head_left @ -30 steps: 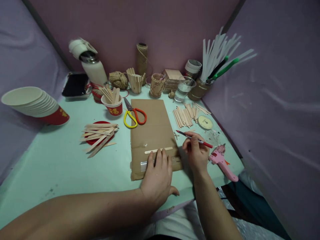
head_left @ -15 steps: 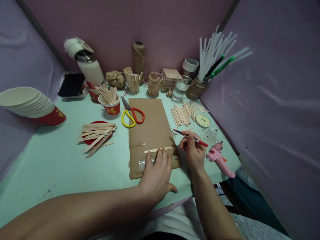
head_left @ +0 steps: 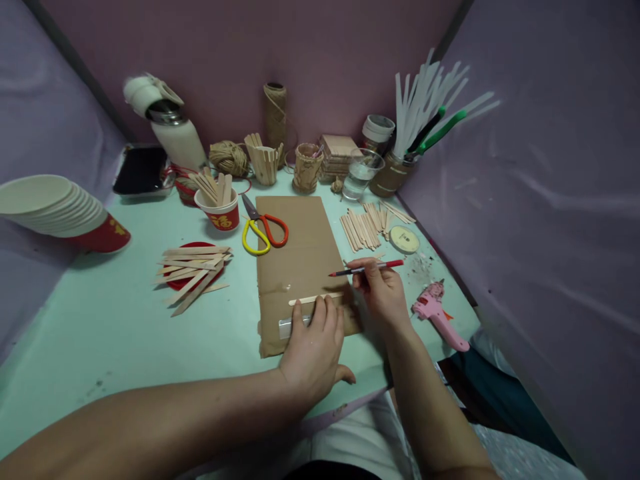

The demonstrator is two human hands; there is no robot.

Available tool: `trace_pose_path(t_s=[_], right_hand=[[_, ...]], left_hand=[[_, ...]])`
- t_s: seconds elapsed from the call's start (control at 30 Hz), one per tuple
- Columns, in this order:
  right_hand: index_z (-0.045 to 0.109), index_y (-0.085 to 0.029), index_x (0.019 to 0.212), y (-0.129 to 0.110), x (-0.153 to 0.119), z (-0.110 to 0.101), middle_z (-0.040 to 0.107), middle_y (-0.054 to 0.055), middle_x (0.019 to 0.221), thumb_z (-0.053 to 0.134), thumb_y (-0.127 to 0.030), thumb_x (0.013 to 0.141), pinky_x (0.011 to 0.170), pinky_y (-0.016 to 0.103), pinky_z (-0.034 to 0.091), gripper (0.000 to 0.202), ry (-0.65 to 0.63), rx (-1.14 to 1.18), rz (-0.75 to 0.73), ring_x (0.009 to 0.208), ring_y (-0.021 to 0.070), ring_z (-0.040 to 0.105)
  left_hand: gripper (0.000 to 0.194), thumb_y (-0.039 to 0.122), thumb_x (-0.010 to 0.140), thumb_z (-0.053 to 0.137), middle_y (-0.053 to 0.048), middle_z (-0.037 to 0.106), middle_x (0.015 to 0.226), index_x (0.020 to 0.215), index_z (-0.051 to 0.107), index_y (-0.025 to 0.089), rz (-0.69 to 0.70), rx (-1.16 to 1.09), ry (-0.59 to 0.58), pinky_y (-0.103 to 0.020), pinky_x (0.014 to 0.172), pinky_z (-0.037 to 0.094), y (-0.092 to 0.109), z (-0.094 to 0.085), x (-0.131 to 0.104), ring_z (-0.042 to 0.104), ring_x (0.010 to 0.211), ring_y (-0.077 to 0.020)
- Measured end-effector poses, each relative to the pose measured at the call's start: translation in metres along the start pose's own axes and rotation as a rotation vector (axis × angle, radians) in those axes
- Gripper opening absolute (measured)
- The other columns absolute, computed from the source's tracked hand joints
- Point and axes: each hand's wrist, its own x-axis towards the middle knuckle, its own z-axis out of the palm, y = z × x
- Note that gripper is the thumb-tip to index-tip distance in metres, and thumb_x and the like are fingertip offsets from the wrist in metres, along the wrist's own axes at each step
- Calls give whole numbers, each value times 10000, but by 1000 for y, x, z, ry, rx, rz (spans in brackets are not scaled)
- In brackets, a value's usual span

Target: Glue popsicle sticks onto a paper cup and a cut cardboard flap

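Note:
My left hand (head_left: 315, 343) lies palm down on the brown cardboard (head_left: 295, 267), fingers spread a little, its fingertips touching the lower edge of a wooden stick (head_left: 305, 301). Partly under that hand is a clear, shiny strip (head_left: 285, 328). My right hand (head_left: 381, 293) pinches a red pen (head_left: 390, 265), whose dark red tip points left over the cardboard, above the stick's right end. Scissors (head_left: 260, 227) with one yellow and one orange handle rest across the cardboard's upper left edge.
Left are stacked paper cups (head_left: 95, 230), a red plate of sticks (head_left: 187, 283) and a red cup of sticks (head_left: 224, 217). On the right lie short sticks (head_left: 360, 230), a round tin (head_left: 404, 240) and a pink glue gun (head_left: 440, 317). A water cup (head_left: 356, 183) stands behind.
My right hand has moved slightly left and up, bringing the pen from beside the cardboard to over it, and the pen lies at a different slant. My left hand stays in place.

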Motion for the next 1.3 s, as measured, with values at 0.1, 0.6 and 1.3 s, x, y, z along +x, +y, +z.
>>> trace_pose_path(t_s=[0.1,0.6,1.3], right_hand=[[714,-167,874,-9,4,11,563,-30,597,660,-452,830,481,187,372,294,-150,-72,95,526,79,484],[685,-169,767,-2,9,52,600,-15,579,636,-445,822,459,197,476,286,-343,-192,88,488,94,543],[683,-149,797,6,10,50,604,-12,609,621,-458,837,481,198,462,318,-381,-251,85,529,95,561]], left_hand=[[986,774,737,505,-245,382,1486,1445,395,97,0,1,1,-674,1070,275,1,-1,0,307,1376,-384],[972,751,709,577,-199,443,1451,1427,428,112,-2,-37,-30,-634,1075,319,2,-4,1,275,1376,-390],[905,755,730,543,-193,483,1401,1387,485,136,10,-15,16,-652,1063,325,2,0,0,307,1349,-395]])
